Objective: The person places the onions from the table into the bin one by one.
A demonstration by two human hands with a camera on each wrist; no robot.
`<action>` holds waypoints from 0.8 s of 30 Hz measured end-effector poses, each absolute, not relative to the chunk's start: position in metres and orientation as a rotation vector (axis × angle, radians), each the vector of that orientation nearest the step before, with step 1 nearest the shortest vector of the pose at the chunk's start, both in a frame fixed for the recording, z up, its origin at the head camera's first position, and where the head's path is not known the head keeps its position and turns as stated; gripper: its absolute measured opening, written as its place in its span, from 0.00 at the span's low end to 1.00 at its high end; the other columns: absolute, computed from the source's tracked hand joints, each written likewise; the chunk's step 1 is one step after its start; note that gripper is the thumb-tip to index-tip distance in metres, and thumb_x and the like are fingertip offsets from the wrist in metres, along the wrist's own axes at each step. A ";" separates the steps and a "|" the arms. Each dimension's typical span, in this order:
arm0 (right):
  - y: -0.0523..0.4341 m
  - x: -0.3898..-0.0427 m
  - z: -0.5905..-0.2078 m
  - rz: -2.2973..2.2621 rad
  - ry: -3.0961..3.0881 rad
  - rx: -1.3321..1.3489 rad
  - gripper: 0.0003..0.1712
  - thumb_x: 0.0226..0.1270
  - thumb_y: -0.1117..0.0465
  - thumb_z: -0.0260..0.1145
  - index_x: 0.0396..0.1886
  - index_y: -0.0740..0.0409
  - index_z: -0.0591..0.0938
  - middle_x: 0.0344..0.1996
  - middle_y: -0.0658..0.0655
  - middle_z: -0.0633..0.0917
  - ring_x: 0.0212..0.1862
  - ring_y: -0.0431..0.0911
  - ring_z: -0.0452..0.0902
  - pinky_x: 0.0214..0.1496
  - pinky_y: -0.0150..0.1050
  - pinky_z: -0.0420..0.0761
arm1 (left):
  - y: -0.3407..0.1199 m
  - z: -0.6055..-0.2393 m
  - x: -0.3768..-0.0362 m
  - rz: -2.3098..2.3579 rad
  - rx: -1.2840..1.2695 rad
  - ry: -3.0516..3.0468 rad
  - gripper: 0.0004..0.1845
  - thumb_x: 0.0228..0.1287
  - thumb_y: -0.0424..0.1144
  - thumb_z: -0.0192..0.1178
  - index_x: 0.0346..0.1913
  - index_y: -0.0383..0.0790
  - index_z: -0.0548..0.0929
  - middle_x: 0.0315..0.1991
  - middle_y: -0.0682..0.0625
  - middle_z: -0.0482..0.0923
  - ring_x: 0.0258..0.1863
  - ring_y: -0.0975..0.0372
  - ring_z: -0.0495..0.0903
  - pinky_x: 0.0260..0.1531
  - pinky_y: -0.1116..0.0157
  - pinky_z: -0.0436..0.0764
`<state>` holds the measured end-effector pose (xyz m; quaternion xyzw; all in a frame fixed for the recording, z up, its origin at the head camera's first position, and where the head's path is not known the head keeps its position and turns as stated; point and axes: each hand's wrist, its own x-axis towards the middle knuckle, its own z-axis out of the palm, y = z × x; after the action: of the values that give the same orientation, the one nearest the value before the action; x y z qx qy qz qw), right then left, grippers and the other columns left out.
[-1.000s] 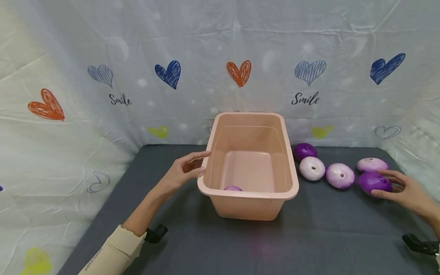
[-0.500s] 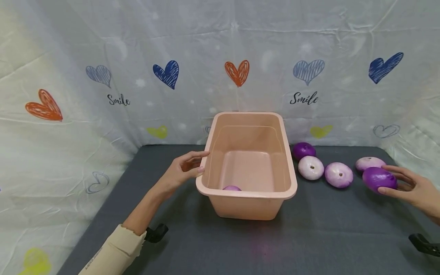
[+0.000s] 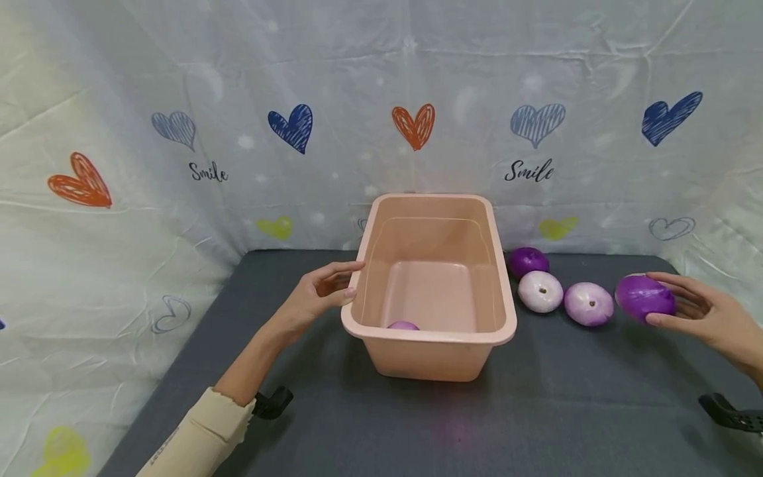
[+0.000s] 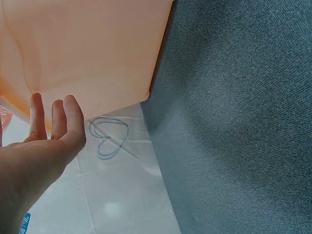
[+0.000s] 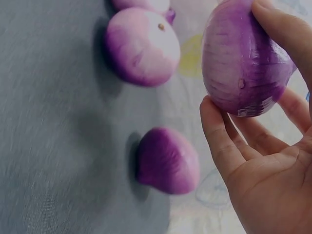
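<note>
Six onions show in all. One dark purple onion (image 3: pixel 645 297) is lifted clear of the grey table (image 3: pixel 417 424), gripped in the right hand (image 3: pixel 700 311) with the thumb on its near side and the fingers curled over the top and far side. Three lie in a row on the table just right of the tub: a dark purple one (image 3: pixel 528 260) farthest back, then a pale onion (image 3: pixel 540 291) and another pale onion (image 3: pixel 589 303), both showing a dark stem dimple toward the head camera. A fifth, a pale purple onion (image 5: pixel 167 160), is almost wholly hidden behind the held one in the head view, but the right wrist view shows it lying on the table under the hand. The sixth onion (image 3: pixel 403 325) sits inside the single pink plastic tub (image 3: pixel 499 311), against the near wall, which cuts off all but its top.

The held onion is a flattened oval; in the head view its long axis runs roughly left to right, slightly tilted.

The left hand (image 3: pixel 316 295) is relaxed, holding nothing, its straight fingers (image 4: pixel 63 119) resting against the tub's left outer wall below the rim. Two black clips (image 3: pixel 271 403) show at the table's near edge, the right clip (image 3: pixel 730 412) partly cut off by the frame.
</note>
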<state>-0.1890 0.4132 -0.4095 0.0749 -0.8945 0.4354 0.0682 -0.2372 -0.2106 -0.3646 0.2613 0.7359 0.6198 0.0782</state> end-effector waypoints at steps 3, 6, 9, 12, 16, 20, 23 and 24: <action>0.406 -0.190 -0.403 1.337 -2.659 0.299 0.39 0.71 0.64 0.71 0.78 0.55 0.66 0.62 0.48 0.71 0.51 0.22 0.69 0.43 0.22 0.77 | -0.211 -0.365 -0.237 1.854 0.776 2.204 0.29 0.72 0.35 0.64 0.73 0.39 0.72 0.70 0.43 0.71 0.67 0.52 0.71 0.63 0.49 0.71; 0.397 -0.192 -0.395 1.360 -2.644 0.344 0.39 0.69 0.67 0.71 0.77 0.57 0.67 0.60 0.41 0.70 0.52 0.24 0.72 0.43 0.25 0.80 | -0.211 -0.365 -0.237 1.855 0.775 2.204 0.29 0.72 0.35 0.64 0.73 0.39 0.72 0.70 0.42 0.70 0.68 0.50 0.70 0.64 0.47 0.70; 0.388 -0.194 -0.388 1.369 -2.646 0.337 0.38 0.69 0.66 0.72 0.76 0.58 0.67 0.60 0.41 0.70 0.51 0.24 0.74 0.42 0.27 0.81 | -0.211 -0.364 -0.237 1.856 0.778 2.204 0.29 0.72 0.35 0.64 0.74 0.39 0.71 0.70 0.42 0.70 0.68 0.49 0.70 0.64 0.46 0.70; 0.380 -0.196 -0.382 1.391 -2.655 0.333 0.39 0.69 0.65 0.72 0.76 0.59 0.66 0.61 0.43 0.70 0.51 0.25 0.73 0.43 0.27 0.81 | -0.211 -0.364 -0.236 1.857 0.780 2.204 0.29 0.72 0.35 0.64 0.74 0.39 0.71 0.70 0.41 0.70 0.67 0.51 0.71 0.64 0.46 0.69; 0.371 -0.201 -0.376 1.437 -2.651 0.352 0.39 0.69 0.66 0.72 0.76 0.58 0.66 0.63 0.46 0.70 0.53 0.27 0.73 0.45 0.27 0.81 | -0.211 -0.364 -0.236 1.859 0.778 2.206 0.29 0.73 0.36 0.64 0.74 0.39 0.71 0.70 0.41 0.70 0.66 0.52 0.72 0.64 0.45 0.69; 0.366 -0.206 -0.371 1.429 -2.649 0.412 0.39 0.69 0.67 0.72 0.77 0.57 0.67 0.64 0.50 0.70 0.54 0.28 0.72 0.46 0.25 0.79 | -0.211 -0.364 -0.236 1.860 0.777 2.204 0.29 0.72 0.36 0.64 0.74 0.40 0.72 0.70 0.41 0.70 0.66 0.52 0.72 0.64 0.45 0.69; 0.362 -0.211 -0.368 1.419 -2.659 0.443 0.40 0.68 0.67 0.72 0.77 0.56 0.67 0.66 0.54 0.70 0.55 0.29 0.71 0.47 0.24 0.78 | -0.211 -0.364 -0.236 1.862 0.777 2.198 0.29 0.72 0.36 0.64 0.74 0.40 0.71 0.70 0.42 0.70 0.67 0.52 0.71 0.64 0.46 0.69; 0.359 -0.212 -0.367 1.426 -2.664 0.440 0.40 0.68 0.67 0.72 0.77 0.56 0.67 0.66 0.54 0.70 0.55 0.30 0.71 0.47 0.24 0.78 | -0.211 -0.364 -0.236 1.863 0.778 2.196 0.29 0.72 0.36 0.64 0.74 0.40 0.71 0.70 0.43 0.70 0.67 0.52 0.71 0.64 0.46 0.69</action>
<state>-0.2121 0.3594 -0.3668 0.1441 -0.8717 0.4664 0.0439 -0.2358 -0.2110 -0.3639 0.2599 0.7339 0.6225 0.0792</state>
